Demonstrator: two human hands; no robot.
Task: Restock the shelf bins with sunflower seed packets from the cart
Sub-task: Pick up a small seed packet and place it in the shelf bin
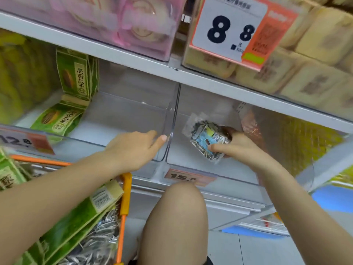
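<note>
Right hand (pixel 241 145) grips a clear seed packet (pixel 208 137) with a blue label, thumb across its near face, fingers curled behind. Packet is tilted and sits inside the right-hand clear bin (pixel 210 169), near the bin's front right; cannot tell whether it touches the bin floor.

Left hand (pixel 133 148) is relaxed, fingers straight, holding nothing; thumb tip lies against the front edge of the clear divider wall (pixel 172 119) between the two bins.

Left-hand clear bin (pixel 122 111) holds green seed packets (pixel 76 73) at its left end: some upright at the back left, one lying flat toward the front left.

Orange-framed cart (pixel 124 203) at lower left, beside the person's knee (pixel 179 207), carries more green-topped packets (pixel 76 222) with striped seeds visible through the wrap.

Price tag reading 15.8 (pixel 186 176) on the shelf edge below the right bin. Large 8.8 sign (pixel 231 29) hangs on the upper shelf, in front of pale yellow packs (pixel 315 54); pink packs (pixel 133 22) to its left.
</note>
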